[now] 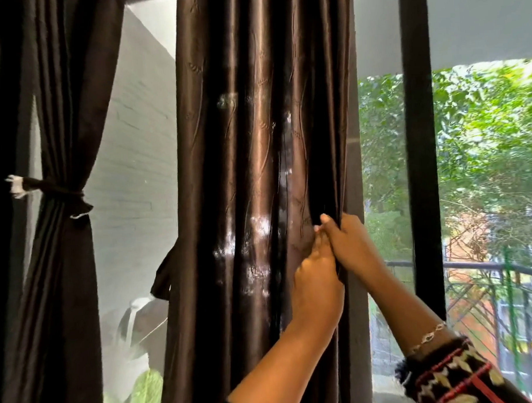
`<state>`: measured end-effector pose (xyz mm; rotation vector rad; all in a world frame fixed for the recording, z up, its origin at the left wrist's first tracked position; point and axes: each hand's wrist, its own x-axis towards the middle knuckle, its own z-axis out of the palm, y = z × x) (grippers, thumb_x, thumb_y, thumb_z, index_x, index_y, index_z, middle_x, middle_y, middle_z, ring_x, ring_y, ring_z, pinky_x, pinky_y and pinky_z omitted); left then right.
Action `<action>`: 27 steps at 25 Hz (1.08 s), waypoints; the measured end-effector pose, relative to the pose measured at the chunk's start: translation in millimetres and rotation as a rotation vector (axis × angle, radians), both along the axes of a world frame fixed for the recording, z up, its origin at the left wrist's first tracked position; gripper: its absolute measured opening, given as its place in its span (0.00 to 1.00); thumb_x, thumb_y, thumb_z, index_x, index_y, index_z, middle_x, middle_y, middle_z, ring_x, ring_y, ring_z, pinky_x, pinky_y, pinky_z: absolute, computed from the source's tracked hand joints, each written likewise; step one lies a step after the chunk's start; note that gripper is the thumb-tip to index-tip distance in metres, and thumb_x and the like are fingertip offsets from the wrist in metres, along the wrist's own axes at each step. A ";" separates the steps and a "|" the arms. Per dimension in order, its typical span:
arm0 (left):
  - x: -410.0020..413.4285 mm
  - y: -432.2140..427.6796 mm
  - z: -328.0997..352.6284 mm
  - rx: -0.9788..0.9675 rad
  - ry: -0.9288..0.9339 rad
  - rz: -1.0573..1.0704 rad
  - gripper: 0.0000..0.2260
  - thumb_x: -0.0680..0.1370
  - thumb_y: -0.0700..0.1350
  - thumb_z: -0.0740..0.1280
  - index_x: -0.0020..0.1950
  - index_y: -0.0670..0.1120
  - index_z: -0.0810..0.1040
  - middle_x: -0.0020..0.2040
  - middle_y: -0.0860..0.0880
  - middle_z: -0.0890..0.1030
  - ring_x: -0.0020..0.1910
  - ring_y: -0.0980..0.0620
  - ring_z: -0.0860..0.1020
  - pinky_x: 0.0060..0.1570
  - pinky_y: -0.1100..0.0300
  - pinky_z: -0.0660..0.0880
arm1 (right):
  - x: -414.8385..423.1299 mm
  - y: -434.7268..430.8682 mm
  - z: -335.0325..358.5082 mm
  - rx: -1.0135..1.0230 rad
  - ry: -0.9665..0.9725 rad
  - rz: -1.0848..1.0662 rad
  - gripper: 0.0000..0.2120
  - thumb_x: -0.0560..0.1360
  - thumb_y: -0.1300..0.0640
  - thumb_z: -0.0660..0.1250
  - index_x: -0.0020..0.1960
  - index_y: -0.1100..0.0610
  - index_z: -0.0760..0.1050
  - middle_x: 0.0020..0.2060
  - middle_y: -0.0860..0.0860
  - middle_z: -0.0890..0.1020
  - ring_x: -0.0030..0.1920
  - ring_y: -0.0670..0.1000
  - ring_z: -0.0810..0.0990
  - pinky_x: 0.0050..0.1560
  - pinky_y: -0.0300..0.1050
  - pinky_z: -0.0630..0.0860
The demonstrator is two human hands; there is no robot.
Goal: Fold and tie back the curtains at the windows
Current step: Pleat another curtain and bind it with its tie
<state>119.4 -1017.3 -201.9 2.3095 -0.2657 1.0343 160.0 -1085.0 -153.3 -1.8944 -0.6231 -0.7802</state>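
Hanging at centre, the glossy dark-brown pleated satin curtain [257,171] is loose and untied. Both hands meet on its edge toward four o'clock: the right hand [350,243] pinches the edge fold, and the left hand [318,272], touching it just below, grips the fabric. At nine o'clock a second dark curtain [66,271] is cinched by a dark fabric tie-back [57,190].

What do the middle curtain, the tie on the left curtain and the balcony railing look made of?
The middle curtain: woven fabric with a satin-like finish, going by the bright highlights along its soft folds and a faint embossed leaf pattern. The tie on the left curtain: probably a strip of the same dark fabric, cinched round the folds, with a pale end. The railing: likely painted metal, with thin dark bars, though it is blurred.
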 end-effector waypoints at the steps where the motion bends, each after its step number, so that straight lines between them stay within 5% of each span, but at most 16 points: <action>1: -0.4 2.1 -4.2 0.024 -0.052 0.003 0.32 0.73 0.26 0.54 0.75 0.45 0.56 0.72 0.46 0.66 0.68 0.48 0.69 0.65 0.56 0.69 | 2.0 0.9 -0.1 -0.004 -0.004 -0.052 0.16 0.80 0.54 0.57 0.35 0.58 0.67 0.30 0.51 0.71 0.32 0.50 0.71 0.34 0.42 0.66; 4: 2.5 9.0 -19.1 0.119 -0.564 0.168 0.21 0.71 0.31 0.64 0.65 0.39 0.73 0.65 0.39 0.74 0.70 0.41 0.65 0.67 0.45 0.65 | 6.6 1.1 -1.1 -0.053 -0.035 -0.153 0.15 0.81 0.56 0.56 0.36 0.57 0.66 0.28 0.48 0.69 0.34 0.53 0.70 0.35 0.43 0.63; 7: -3.2 27.8 -18.3 0.029 -0.811 0.361 0.22 0.76 0.43 0.61 0.69 0.41 0.66 0.72 0.37 0.64 0.73 0.38 0.52 0.72 0.44 0.48 | 9.5 -1.1 -3.1 -0.080 -0.048 -0.203 0.17 0.81 0.56 0.55 0.34 0.56 0.62 0.28 0.49 0.68 0.32 0.54 0.69 0.34 0.44 0.62; 9: -10.5 36.6 -11.0 -0.235 -0.726 0.332 0.26 0.76 0.44 0.63 0.73 0.43 0.59 0.74 0.38 0.58 0.75 0.43 0.52 0.73 0.46 0.53 | 10.0 -0.5 -3.5 -0.093 -0.047 -0.212 0.18 0.81 0.56 0.54 0.32 0.54 0.59 0.28 0.50 0.67 0.32 0.54 0.68 0.35 0.45 0.63; 11: -13.4 37.2 -10.6 -0.394 -0.512 0.179 0.29 0.77 0.38 0.63 0.75 0.44 0.55 0.73 0.38 0.63 0.71 0.46 0.63 0.67 0.51 0.67 | 7.4 1.7 -2.6 -0.107 -0.063 -0.210 0.16 0.81 0.56 0.54 0.35 0.58 0.63 0.31 0.52 0.70 0.35 0.56 0.70 0.36 0.45 0.64; 14: -11.1 30.1 -20.8 -0.241 -0.307 0.175 0.32 0.74 0.27 0.56 0.75 0.46 0.54 0.63 0.36 0.75 0.55 0.40 0.78 0.49 0.55 0.75 | 3.2 5.1 -2.8 -0.118 -0.077 -0.200 0.11 0.81 0.56 0.53 0.44 0.61 0.67 0.34 0.54 0.71 0.38 0.56 0.71 0.37 0.45 0.64; 18: -8.9 19.3 -24.6 -0.074 -0.141 0.159 0.37 0.73 0.26 0.53 0.76 0.50 0.44 0.76 0.50 0.58 0.64 0.46 0.73 0.56 0.56 0.73 | 3.3 7.6 -4.9 -0.070 -0.031 -0.101 0.14 0.81 0.54 0.54 0.38 0.56 0.64 0.30 0.47 0.66 0.31 0.48 0.66 0.31 0.43 0.60; 22: -7.1 8.3 -22.4 -0.028 -0.106 0.127 0.33 0.76 0.29 0.53 0.76 0.47 0.44 0.75 0.47 0.62 0.66 0.47 0.71 0.61 0.57 0.70 | -10.0 14.7 -5.6 0.007 -0.034 0.003 0.20 0.81 0.49 0.53 0.32 0.55 0.63 0.28 0.48 0.67 0.29 0.47 0.67 0.30 0.41 0.60; 27: -2.0 11.8 -42.2 0.045 -0.287 0.142 0.30 0.70 0.28 0.53 0.72 0.41 0.64 0.67 0.44 0.73 0.57 0.46 0.79 0.51 0.58 0.76 | -23.7 20.9 -6.0 -0.126 -0.074 -0.168 0.18 0.80 0.51 0.57 0.34 0.58 0.64 0.32 0.55 0.74 0.40 0.59 0.73 0.38 0.45 0.62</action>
